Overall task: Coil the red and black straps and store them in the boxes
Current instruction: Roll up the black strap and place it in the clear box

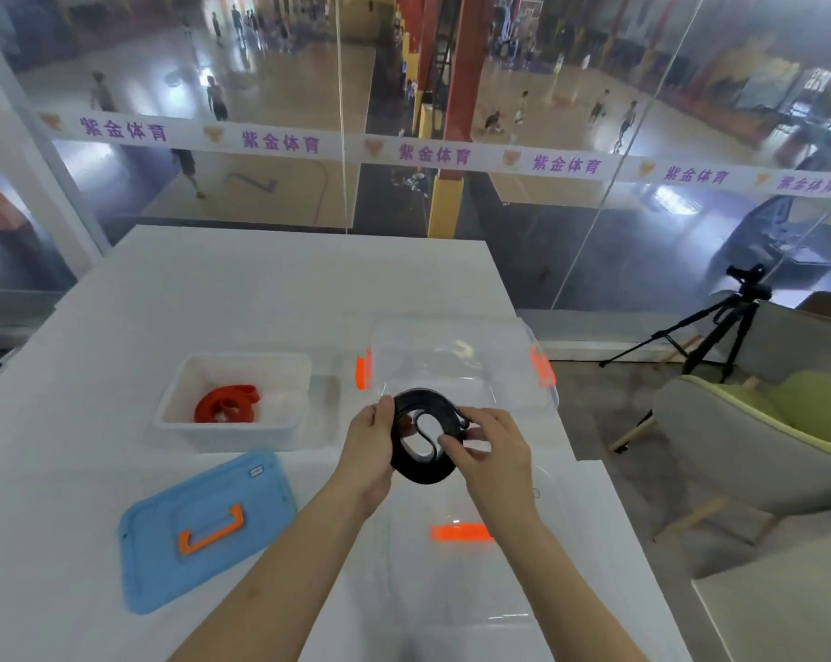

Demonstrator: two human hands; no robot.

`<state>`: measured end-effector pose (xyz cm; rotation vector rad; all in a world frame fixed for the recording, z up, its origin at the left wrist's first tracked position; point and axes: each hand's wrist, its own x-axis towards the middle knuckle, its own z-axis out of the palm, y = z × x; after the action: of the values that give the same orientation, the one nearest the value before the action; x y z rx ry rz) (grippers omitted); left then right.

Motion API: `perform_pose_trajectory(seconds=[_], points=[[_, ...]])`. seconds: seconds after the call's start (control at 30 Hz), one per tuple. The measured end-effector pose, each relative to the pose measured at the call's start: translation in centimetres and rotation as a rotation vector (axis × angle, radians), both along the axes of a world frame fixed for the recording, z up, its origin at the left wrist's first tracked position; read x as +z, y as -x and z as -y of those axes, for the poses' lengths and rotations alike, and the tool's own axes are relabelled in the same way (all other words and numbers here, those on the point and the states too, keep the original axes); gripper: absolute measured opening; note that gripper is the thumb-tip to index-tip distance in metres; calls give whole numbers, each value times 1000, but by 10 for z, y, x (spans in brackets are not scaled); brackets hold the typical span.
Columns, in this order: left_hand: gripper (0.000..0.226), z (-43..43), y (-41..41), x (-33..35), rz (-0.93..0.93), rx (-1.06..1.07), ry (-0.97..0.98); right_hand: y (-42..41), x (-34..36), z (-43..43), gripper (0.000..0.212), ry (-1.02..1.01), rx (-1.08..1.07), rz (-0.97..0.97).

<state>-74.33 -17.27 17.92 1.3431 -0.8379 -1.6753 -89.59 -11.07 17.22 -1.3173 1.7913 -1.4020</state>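
Holding the coil between them, both hands are up over the near middle of the table. The left hand (373, 437) grips the left edge of the black strap (425, 475), thumb on the upper face and fingers curled behind it. The right hand (492, 453) pinches the right side, fingertips bent onto the inner turns. The strap is wound into a loose oval of several layers, open at the centre and tilted toward the camera. It is lifted off the surface, just in front of the near wall of the clear box (514, 327).

The clear box has orange latches (363, 370) on its left and right ends. I cannot tell whether anything lies inside it; the walls are hard to read. Below the forearms lies a clear lid (452, 594) with an orange bar on top.

To the left, the white box (234, 360) stands apart from the clear one. The red strap (225, 402) lies coiled on its floor. Nearer the camera, a blue lid (160, 566) lies flat at a slant, its orange handle (211, 527) facing up.

All of this rests on a white table (261, 289). Off its right edge are a black tripod (733, 322) and a grey chair (719, 422) with a green cushion. Beyond the far edge, a glass wall (571, 231) carries a band of purple characters; a sports hall with people shows through it.
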Motion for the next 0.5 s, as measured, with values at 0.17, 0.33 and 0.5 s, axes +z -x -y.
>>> perform_pose_trajectory(seconds=[0.17, 0.33, 0.5], points=[[38, 54, 26, -8, 38, -10, -12, 33, -16, 74, 23, -88, 27, -206], [35, 114, 38, -38, 369, -67, 80, 57, -33, 158, 6, -227, 89, -291], [46, 168, 30, -80, 978, -100, 445, 81, -65, 237, 9, -393, 134, -286]])
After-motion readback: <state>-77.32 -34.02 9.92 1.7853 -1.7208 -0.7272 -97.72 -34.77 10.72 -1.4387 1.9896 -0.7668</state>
